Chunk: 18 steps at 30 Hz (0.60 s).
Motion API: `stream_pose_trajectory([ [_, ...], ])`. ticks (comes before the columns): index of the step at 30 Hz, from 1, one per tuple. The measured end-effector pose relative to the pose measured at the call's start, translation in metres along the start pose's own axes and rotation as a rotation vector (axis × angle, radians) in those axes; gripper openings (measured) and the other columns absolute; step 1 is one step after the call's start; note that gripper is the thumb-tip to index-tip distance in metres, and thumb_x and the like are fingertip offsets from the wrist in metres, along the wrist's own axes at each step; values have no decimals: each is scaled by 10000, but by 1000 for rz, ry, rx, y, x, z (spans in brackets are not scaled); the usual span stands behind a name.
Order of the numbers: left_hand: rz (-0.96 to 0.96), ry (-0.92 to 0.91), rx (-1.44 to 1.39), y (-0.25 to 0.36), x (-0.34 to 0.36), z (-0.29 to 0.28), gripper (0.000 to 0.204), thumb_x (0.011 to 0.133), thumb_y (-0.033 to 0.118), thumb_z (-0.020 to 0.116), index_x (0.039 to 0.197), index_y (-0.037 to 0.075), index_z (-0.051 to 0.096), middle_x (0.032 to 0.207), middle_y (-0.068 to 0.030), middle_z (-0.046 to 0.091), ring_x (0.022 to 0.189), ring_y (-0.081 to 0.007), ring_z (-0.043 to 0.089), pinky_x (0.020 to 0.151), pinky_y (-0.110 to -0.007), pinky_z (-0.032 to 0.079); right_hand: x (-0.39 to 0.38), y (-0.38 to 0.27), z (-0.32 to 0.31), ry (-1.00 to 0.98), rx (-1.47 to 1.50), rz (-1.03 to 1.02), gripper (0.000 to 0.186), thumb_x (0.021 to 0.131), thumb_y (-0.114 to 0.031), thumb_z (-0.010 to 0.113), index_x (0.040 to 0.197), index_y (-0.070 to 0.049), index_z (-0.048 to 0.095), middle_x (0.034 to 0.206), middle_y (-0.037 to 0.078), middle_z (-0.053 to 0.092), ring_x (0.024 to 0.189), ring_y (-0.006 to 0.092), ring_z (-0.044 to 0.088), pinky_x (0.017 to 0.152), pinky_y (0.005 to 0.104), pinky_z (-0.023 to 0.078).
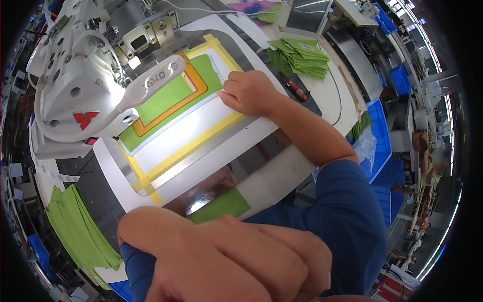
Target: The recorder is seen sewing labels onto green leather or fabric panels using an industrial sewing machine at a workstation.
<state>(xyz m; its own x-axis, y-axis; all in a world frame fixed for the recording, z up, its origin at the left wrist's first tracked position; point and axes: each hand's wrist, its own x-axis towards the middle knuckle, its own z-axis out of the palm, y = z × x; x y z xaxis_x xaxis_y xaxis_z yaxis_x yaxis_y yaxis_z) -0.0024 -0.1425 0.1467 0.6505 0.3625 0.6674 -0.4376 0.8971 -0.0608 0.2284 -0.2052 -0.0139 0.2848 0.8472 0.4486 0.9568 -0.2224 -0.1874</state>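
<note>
My right hand (249, 93) is closed, thumb against curled fingers, at the right end of a white sheet (176, 141) edged with yellow tape. Anything inside its grip is hidden. A green fabric piece (205, 68) lies on the sheet, with an orange frame (173, 108) resting over it. Above them stands a white sewing machine (75, 65), its lamp lit. My left hand (236, 259) is raised very close to the head view, its fingers bent and pressed together. The fingertips are out of sight, so whatever they hold, if anything, cannot be seen.
Green fabric pieces are stacked at the back right (301, 58) and near left (80, 226). A small red tool (298, 90) lies right of my right hand. Blue bins (377, 146) stand beyond the table's right edge. Another green piece (221, 206) shows near my body.
</note>
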Motion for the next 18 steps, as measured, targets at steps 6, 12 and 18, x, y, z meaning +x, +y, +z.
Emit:
stream_pose_trajectory([
  [6,-359,55,287,38,11,13,529,1009,614,664,847,115,602,754,-36,541,765,-241,584,781,-440,509,0,3,-2,32,1,-12,302,948,-293,729,725,-108,643,748,63,599,609,307,627,558,436,494],
  [12,-386,269,642,53,10,-5,320,891,84,842,992,116,539,880,-19,519,742,-146,527,831,-363,514,6,-1,0,49,22,-52,290,947,-295,724,729,-119,646,735,57,587,599,301,617,553,432,497],
  [18,-680,603,1055,102,-39,-25,494,754,-99,915,1084,56,581,993,-61,620,784,-109,640,836,-307,575,-3,3,-6,74,10,-58,283,955,-293,716,738,-118,669,725,56,590,602,282,619,545,423,501],
])
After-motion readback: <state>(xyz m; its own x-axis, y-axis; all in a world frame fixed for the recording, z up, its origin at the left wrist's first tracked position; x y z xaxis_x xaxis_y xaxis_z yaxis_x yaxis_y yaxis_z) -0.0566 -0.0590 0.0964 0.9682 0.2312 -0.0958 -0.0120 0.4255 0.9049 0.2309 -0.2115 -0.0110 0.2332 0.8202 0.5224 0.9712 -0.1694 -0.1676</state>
